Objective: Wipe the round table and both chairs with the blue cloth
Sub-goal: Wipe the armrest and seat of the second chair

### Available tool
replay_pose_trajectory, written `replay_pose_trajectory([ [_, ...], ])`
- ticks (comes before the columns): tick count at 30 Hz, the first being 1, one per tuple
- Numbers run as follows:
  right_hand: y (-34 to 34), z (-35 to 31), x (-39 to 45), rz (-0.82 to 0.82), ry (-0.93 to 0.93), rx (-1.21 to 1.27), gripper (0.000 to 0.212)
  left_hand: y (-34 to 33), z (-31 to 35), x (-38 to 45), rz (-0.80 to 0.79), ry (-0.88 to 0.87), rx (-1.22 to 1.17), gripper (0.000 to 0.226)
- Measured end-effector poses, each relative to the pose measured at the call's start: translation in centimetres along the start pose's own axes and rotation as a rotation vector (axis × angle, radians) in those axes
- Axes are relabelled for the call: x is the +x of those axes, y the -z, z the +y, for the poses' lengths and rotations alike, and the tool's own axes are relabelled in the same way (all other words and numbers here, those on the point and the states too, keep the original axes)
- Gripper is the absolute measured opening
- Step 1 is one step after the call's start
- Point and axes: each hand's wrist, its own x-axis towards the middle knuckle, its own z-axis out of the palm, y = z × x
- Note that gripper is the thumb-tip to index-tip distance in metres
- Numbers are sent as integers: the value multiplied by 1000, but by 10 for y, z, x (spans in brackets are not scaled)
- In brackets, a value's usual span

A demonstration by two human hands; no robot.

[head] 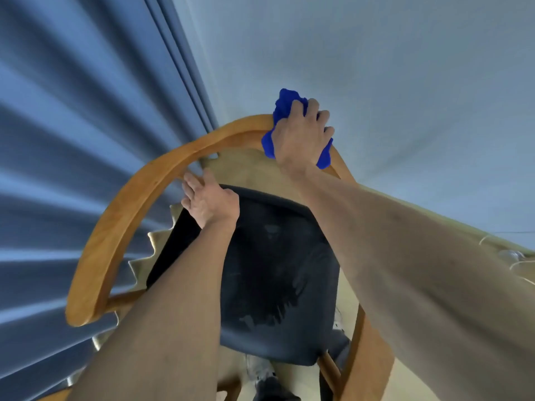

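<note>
Behind chair's wooden rail [139,204]: curtain [72,125] and wall [376,82] crowd close.
Above seat [278,270]: both forearms cross; front edge open.

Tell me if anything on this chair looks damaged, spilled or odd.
One thing stands out: the dark seat has pale, streaky patches near its front edge, which could be damp wipe marks or wear; I can't tell which. The curved wooden rail looks intact, with the blue cloth held on it by the right hand.

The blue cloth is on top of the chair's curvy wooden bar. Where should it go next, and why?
Probably slide the blue cloth leftward down the curved wooden rail: the right hand grips it at the rail's top, and the left hand steadies the chair.
</note>
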Motion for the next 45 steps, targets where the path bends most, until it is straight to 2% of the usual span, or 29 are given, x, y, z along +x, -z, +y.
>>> replay_pose_trajectory([
  [4, 12, 67, -32, -43, -292, 21, 31, -17, 5, -36, -46, -29, -8, 57],
  [6, 11, 103, -63, -76, -375, 2, 29, -26, 7, -59, -70, -39, -9, 59],
  [11, 7, 144, -110, -20, -286, -48, 23, -43, 12, -117, -127, -88, -26, 58],
  [22, 37, 187, -157, -66, -328, 23, 28, -70, 8, -240, -205, -86, -98, 52],
  [33, 49, 224, -241, -23, -281, -1, 26, -95, -43, -326, -339, 154, -49, 51],
  [38, 50, 219, -272, 32, -290, 8, 24, -92, -53, -342, -370, 184, -63, 48],
  [45, 60, 220, -326, 50, -221, -57, 25, -77, -58, -344, -370, 128, -76, 47],
])
